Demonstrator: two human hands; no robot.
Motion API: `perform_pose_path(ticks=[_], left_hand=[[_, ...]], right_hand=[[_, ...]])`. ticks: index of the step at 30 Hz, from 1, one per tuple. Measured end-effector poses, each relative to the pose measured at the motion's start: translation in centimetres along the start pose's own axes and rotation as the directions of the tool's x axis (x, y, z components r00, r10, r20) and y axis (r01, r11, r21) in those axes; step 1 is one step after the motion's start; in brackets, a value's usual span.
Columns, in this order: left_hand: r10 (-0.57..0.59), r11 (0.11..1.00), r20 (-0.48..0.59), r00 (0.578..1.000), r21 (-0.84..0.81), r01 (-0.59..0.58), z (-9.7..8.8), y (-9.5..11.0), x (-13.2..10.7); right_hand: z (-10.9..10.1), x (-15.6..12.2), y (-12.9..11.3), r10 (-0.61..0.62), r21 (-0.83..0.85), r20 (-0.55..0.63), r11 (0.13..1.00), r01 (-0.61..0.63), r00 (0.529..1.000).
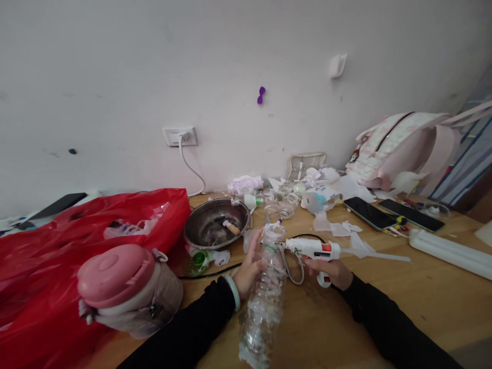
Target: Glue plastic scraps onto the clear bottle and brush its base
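the wooden table (423, 307) against a white wall (115, 66) carries a red plastic bag (77, 225), a pink flask (126, 287) and a metal bowl (215, 223). a clear plastic bottle (265, 292) lies between both hands, long axis running away, neck farthest. left hand (249, 266) grips its side; right hand (330, 270) is closed on a white glue gun (313, 249), nozzle at the neck.

Clear crinkly plastic bottle (265, 297), glossy white plastic glue gun (313, 249), both over a matt, smooth wood table (418, 297). Far left there's a shiny red plastic bag (77, 225), plus a dull, scuffed metal bowl (216, 223) and a smooth pink plastic flask lid (111, 274).
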State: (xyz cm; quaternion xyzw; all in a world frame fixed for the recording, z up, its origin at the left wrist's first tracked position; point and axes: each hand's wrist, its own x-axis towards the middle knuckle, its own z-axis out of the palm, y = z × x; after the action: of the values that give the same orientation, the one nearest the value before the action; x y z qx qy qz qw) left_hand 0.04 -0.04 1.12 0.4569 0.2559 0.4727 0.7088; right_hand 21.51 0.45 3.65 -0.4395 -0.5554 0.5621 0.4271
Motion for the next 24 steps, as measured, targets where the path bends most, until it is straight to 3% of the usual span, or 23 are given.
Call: perform_pose_path(ticks=[3, 11, 18, 24], left_hand=[[-0.009, 1.000, 0.038, 0.999, -0.028, 0.010, -0.1, -0.1, -0.2], [0.062, 0.993, -0.005, 0.998, -0.103, -0.062, -0.1, -0.4, 0.1], [0.062, 0.990, 0.058, 0.996, -0.128, -0.054, -1.1, -1.1, 0.1], [0.079, 0.982, 0.035, 0.996, -0.173, -0.072, -0.8, -0.6, 0.1]], right_hand=[[0.0, 0.0, 0.2, -0.001, -0.045, -0.017, 0.999, 0.000, 1.000], [0.0, -0.1, 0.0, 0.004, -0.133, -0.025, 0.991, -0.007, 1.000], [0.1, -0.2, -0.4, 0.005, -0.183, -0.036, 0.983, -0.012, 0.999], [-0.2, -0.1, 0.0, 0.012, -0.202, -0.034, 0.979, -0.018, 0.999]])
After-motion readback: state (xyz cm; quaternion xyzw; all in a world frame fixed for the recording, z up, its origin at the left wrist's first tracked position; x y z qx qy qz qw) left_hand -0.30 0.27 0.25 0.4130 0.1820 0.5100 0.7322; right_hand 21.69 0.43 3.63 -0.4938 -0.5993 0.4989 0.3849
